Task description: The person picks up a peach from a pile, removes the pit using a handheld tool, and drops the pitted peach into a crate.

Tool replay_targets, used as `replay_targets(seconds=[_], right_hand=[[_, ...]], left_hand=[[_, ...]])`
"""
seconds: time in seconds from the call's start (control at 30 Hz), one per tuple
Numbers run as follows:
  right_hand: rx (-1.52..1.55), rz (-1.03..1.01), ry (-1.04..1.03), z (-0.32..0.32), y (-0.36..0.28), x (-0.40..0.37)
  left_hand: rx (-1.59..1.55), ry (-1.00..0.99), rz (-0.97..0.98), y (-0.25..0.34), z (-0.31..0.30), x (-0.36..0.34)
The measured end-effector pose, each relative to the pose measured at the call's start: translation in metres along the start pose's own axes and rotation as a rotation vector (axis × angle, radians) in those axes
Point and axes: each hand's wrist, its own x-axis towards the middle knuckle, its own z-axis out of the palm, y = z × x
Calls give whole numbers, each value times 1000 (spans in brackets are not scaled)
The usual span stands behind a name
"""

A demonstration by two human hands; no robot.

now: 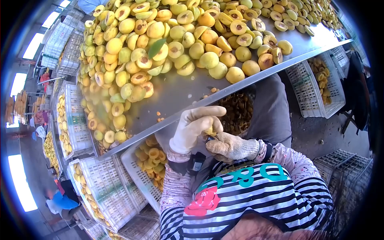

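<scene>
My left hand (197,127), in a pale smooth glove, is closed with its fingertips on a small yellow piece of fruit (210,131). Close against it, my right hand (234,146) wears a thick knitted glove, its fingers curled shut. A small dark thing shows at the right fingertips, too hidden to name. Both hands are over my lap, just in front of the metal table's edge (176,117). On the table lies a big heap of yellow, apricot-like fruit (176,48), many in halves with brown hollows. One green leaf (157,48) rests on the heap.
Below the table edge, dark brown scraps or stones (238,114) lie between my legs. A white crate (138,176) of fruit halves stands at my left, with more stacked crates (108,196) beyond. Another fruit crate (306,90) is at right. A person in blue (66,200) is at far left.
</scene>
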Motion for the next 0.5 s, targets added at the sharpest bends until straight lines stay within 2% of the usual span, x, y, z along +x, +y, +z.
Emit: replay_targets(seconds=[0.03, 0.07, 0.17, 0.23, 0.3, 0.33, 0.37, 0.43, 0.47, 0.5], right_hand=[[40, 15, 15, 1, 1, 0], [160, 45, -66, 1, 0, -2], [517, 0, -268, -3, 11, -1], [848, 25, -463, -13, 23, 9], [1030, -16, -707, -16, 28, 20], [994, -47, -783, -12, 28, 20], [954, -74, -862, -6, 26, 18], [1125, -92, -844, -6, 25, 14], [1050, -97, -844, -7, 24, 12], [977, -95, -845, -10, 21, 8]], left_hand=[[-44, -76, -52, 0, -4, 3], [-95, -105, -72, -2, -9, 5], [-256, -151, 46, -15, -11, 17], [-345, -90, 157, -30, -11, 23], [-449, 10, 223, -38, -3, 27], [-738, -128, 179, -53, -7, 35], [-625, 150, 79, -51, 11, 24], [-757, 251, 74, -57, 7, 23], [-782, 244, 89, -54, -6, 20], [-791, 376, 66, -41, -5, 13]])
